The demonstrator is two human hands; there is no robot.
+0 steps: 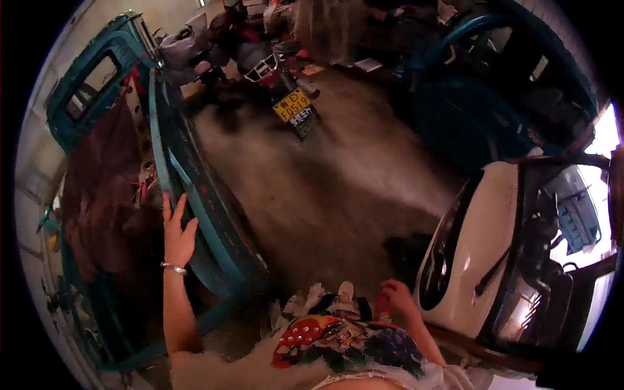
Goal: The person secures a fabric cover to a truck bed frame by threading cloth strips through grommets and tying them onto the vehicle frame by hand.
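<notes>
My left hand (178, 234), a silver bracelet on its wrist, reaches forward with fingers apart. Its fingertips are at the teal side rail (157, 140) of a cargo bed, seemingly resting on it. Inside the bed lies a dark brown cover (104, 188), with small red items beside it near the rail. Low in front of my body, my right hand (398, 298) has its fingers curled. Something small and reddish (382, 304) shows at those fingers, too blurred to name. The white vehicle front (473, 240) stands close to the right of this hand.
A motorcycle with a yellow licence plate (290, 105) is parked ahead. At the back right stands a dark teal vehicle cab (474, 110). Concrete floor (292, 175) runs between the vehicles. Piled items (185, 52) lie along the back left.
</notes>
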